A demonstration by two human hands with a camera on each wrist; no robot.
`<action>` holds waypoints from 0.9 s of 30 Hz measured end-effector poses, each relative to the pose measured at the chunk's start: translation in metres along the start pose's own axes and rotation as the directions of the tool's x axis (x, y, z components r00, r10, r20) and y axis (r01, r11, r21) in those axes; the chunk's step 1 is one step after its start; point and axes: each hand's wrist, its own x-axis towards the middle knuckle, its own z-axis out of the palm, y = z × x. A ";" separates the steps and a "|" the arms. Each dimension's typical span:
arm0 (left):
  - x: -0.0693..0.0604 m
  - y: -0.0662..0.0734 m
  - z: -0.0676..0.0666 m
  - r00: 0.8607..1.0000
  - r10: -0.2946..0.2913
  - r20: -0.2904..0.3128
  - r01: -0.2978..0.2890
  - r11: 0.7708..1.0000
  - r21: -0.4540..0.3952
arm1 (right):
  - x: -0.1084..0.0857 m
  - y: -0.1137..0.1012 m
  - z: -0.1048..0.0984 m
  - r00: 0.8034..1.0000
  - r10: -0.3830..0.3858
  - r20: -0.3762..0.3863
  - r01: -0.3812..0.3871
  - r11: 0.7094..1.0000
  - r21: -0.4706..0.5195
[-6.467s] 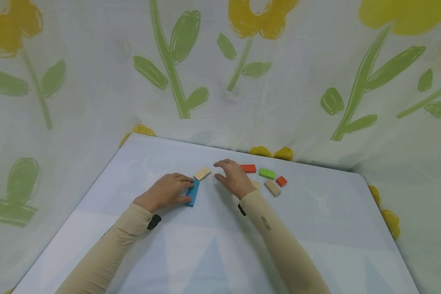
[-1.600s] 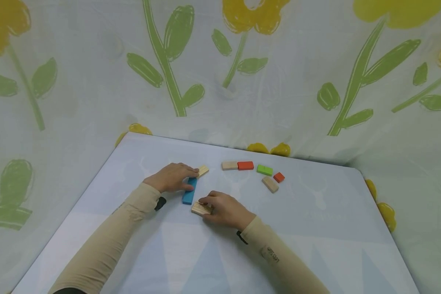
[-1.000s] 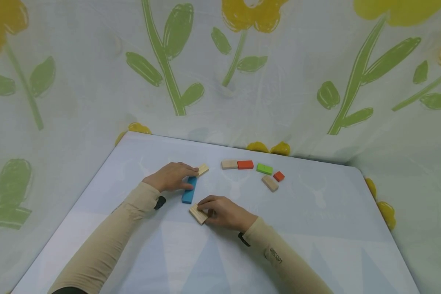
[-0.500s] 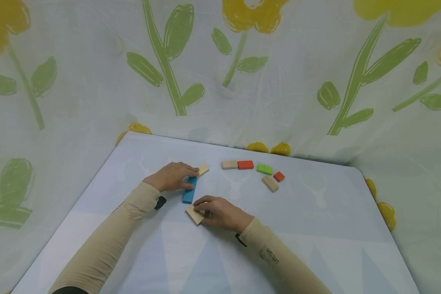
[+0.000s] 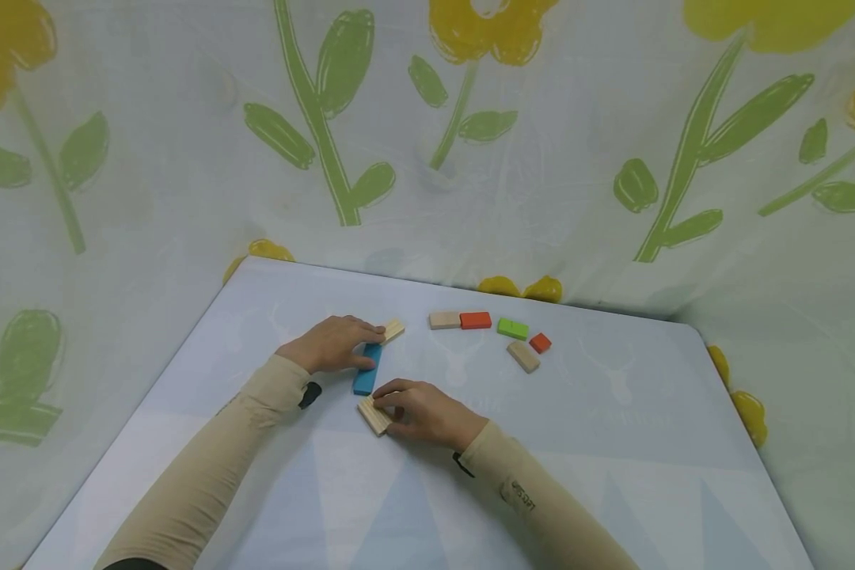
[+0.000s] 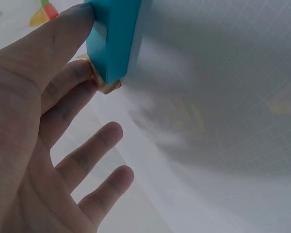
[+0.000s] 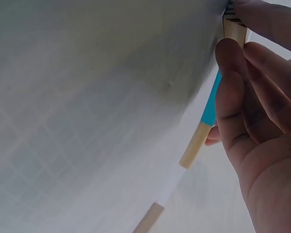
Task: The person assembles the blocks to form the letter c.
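My left hand [image 5: 331, 344] rests on two flat blocks lying end to end. Its thumb touches the long blue block [image 5: 364, 381] and its fingertips reach the pale wooden block [image 5: 395, 329] beyond. In the left wrist view, the other fingers of the left hand [image 6: 58, 121] stay extended, and the blue block [image 6: 109, 39] stands out beside the thumb. With thumb and fingers my right hand [image 5: 435, 416] pinches a grooved wooden block [image 5: 373, 416], just below the blue block's near end. The right wrist view shows the right hand [image 7: 262, 107] partly covering this wooden block [image 7: 235, 31].
Farther back on the white table [image 5: 577, 483] a wooden block [image 5: 444, 321] lies against a red block [image 5: 476, 321]. To their right are a green block [image 5: 513, 328], another wooden block [image 5: 523, 356] and a small red block [image 5: 540, 343]. A flowered cloth [image 5: 541, 214] hangs behind.
From empty over the table's middle, my right hand came to hold the grooved block, which then turned and shifted left. My left hand moved slightly up along the blue block, then stayed still.
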 end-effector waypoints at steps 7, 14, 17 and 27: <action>0.000 0.000 -0.001 1.000 -0.001 -0.003 0.001 1.000 -0.002 | 0.001 -0.001 0.001 1.000 0.006 -0.006 -0.006 1.000 -0.017; 0.000 0.000 0.001 1.000 0.010 -0.010 -0.010 1.000 0.006 | 0.002 -0.001 0.002 1.000 0.026 -0.004 -0.026 0.999 -0.021; 0.000 0.001 0.001 1.000 0.011 -0.012 -0.011 1.000 0.007 | 0.002 -0.001 0.001 1.000 0.029 -0.005 -0.029 0.999 -0.019; -0.001 0.001 -0.001 1.000 0.004 -0.005 -0.004 1.000 0.007 | -0.002 0.001 0.002 1.000 0.011 -0.023 -0.012 0.999 -0.033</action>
